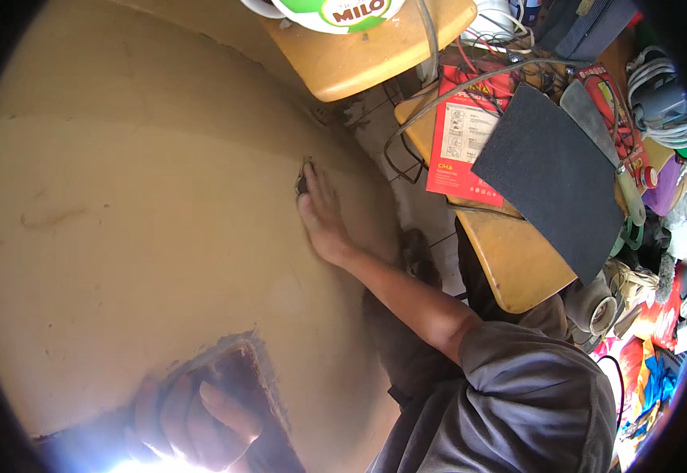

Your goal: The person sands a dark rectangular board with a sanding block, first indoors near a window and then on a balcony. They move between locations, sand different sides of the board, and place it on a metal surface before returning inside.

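My right hand (326,223) reaches out across a beige wall-like surface (162,181). Its fingers press a small dark piece (303,186) against that surface; the piece is mostly covered, and its kind cannot be made out. At the lower left, my left hand (197,414) is at a dark recessed opening (261,374) with a rough grey edge. Its thumb stands apart from the fingers, and nothing shows in it. Strong glare washes out the lower part of that hand.
A yellow wooden seat (383,67) bears a white and green tub (336,9). Another yellow surface (509,272) carries a red package (450,169), a dark sheet (552,177), a scraper (630,197) and loose cables. A grey coiled cord (659,98) and mixed clutter lie farther right.
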Available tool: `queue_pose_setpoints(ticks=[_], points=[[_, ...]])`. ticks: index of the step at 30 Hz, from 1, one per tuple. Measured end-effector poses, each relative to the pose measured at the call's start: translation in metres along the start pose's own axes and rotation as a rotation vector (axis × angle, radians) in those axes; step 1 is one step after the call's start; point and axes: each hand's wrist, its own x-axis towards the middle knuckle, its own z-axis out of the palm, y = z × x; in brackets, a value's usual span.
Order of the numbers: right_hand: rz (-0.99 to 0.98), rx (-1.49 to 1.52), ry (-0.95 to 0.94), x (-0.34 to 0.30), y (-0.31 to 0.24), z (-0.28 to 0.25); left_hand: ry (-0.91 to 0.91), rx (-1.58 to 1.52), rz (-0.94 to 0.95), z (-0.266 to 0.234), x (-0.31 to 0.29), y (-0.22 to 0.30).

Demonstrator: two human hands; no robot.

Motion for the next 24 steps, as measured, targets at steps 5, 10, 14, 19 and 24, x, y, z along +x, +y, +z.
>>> queue_pose_setpoints(ticks=[5, 10, 14, 19, 24], points=[[-0.450, -0.210, -0.126, -0.055, -0.036, 0.011, -0.015, -0.005, -0.015, 0.003, -0.005, -0.005], [0.226, -0.011, 0.007, -0.027, 0.007, 0.012, -0.004, 0.001, -0.037, -0.007, -0.002, -0.002], [-0.163, -0.191, -0.142, -0.082, -0.074, 0.014, 0.048, -0.053, -0.098, -0.001, -0.007, -0.004], [-0.219, -0.151, -0.230, -0.089, -0.076, 0.014, 0.084, -0.115, -0.186, -0.019, -0.017, -0.007], [-0.162, -0.038, -0.288, -0.082, -0.073, 0.009, 0.210, -0.253, -0.256, -0.011, -0.029, -0.008]])
